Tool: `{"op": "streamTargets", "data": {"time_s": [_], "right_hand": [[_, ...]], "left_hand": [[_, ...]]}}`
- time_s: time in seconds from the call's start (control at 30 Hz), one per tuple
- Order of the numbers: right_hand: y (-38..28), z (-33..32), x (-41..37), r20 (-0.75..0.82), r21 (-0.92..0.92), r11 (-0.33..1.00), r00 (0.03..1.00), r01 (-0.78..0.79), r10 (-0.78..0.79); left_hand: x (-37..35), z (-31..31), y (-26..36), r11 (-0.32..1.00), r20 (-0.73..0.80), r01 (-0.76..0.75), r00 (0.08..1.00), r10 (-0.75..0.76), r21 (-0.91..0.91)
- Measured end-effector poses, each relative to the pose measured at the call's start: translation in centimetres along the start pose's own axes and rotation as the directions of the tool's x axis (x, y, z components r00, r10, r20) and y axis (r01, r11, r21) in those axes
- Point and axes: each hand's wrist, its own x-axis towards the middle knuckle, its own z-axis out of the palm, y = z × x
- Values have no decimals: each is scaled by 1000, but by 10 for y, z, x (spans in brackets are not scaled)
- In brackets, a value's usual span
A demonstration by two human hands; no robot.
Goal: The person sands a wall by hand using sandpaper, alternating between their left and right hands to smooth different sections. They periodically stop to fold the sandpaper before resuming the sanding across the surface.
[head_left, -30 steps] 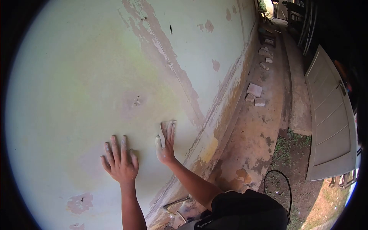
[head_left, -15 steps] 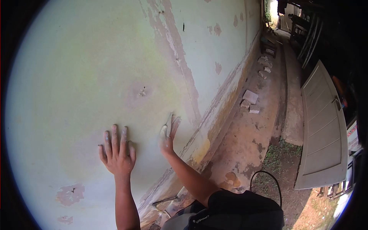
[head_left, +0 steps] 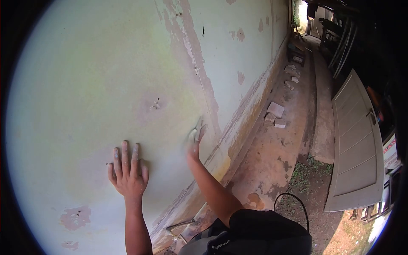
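Observation:
My left hand (head_left: 128, 176) lies flat on the pale green wall (head_left: 106, 76), its fingers spread and whitened with dust. To its right, my right hand (head_left: 194, 142) presses against the same wall, blurred by motion. Its fingers close round a thin, flat greyish piece (head_left: 198, 124), whose exact kind I cannot make out. Above the hands, a small chipped spot (head_left: 156, 104) marks the wall. A long strip of bare plaster (head_left: 197, 63) runs past the right hand's upper side.
The wall's flaking lower edge (head_left: 250, 100) meets a stained concrete walkway (head_left: 263, 165). Broken blocks (head_left: 276, 109) lie along it. A detached panelled door (head_left: 357, 148) leans at the right. A dark cable loop (head_left: 297, 195) shows beside my black sleeve (head_left: 267, 231).
My right hand has slid right and slightly upward along the wall with the flat piece. My left hand stays planted on the wall; the view has shifted a little.

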Motion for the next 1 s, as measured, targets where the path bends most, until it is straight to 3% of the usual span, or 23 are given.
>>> {"op": "streamTargets", "data": {"time_s": [0.03,0.1,0.2,0.23,0.27,0.3,0.4,0.47,0.53,0.6,0.7,0.77,0.83,0.93,1.0], "right_hand": [[-34,3,-20,1,0,1000,1000,-4,4],[-76,5,-49,249,-248,947,958,204,-141],[-57,-3,-17,163,-171,955,963,243,-216],[-37,-5,5,74,-135,987,994,86,-77],[-20,-6,20,82,-130,988,994,86,-76],[-3,-9,33,30,-89,995,999,-36,38],[16,-11,70,-102,66,935,929,-350,355],[-18,8,28,-7,-18,1000,1000,25,-25],[-106,8,-30,227,-182,953,953,244,-201],[-123,13,-78,411,-219,906,876,362,-251],[-105,-4,-62,512,-245,834,797,494,-321],[-89,-4,-21,376,-299,875,890,380,-258],[-74,-7,34,189,-230,940,959,252,-211],[-85,0,65,129,-195,956,972,219,-196],[-106,18,47,165,-173,934,944,312,-285]], "left_hand": [[1,0,1,1000,4,-1,1000,1,1],[1,-1,0,1000,-1,0,1000,0,-6],[1,0,0,1000,-21,-9,1000,9,-9],[2,1,0,1000,-26,-10,1000,10,-1],[3,1,0,1000,-23,-9,1000,9,-8],[0,0,0,1000,-15,-6,1000,6,-16],[0,-1,-1,999,-34,-27,999,26,-28],[-1,0,0,1000,-28,-3,1000,3,-29],[-2,0,0,999,-19,-8,1000,7,-45],[-2,-2,1,999,-6,1,1000,-1,-48],[-2,-4,0,999,1,-3,1000,3,-53],[-2,-3,-1,998,-14,-7,1000,6,-67],[1,-7,-3,996,-2,-1,1000,1,-89],[0,-12,-4,989,13,8,1000,-7,-147],[0,-13,-5,978,3,-17,1000,18,-208]]}}
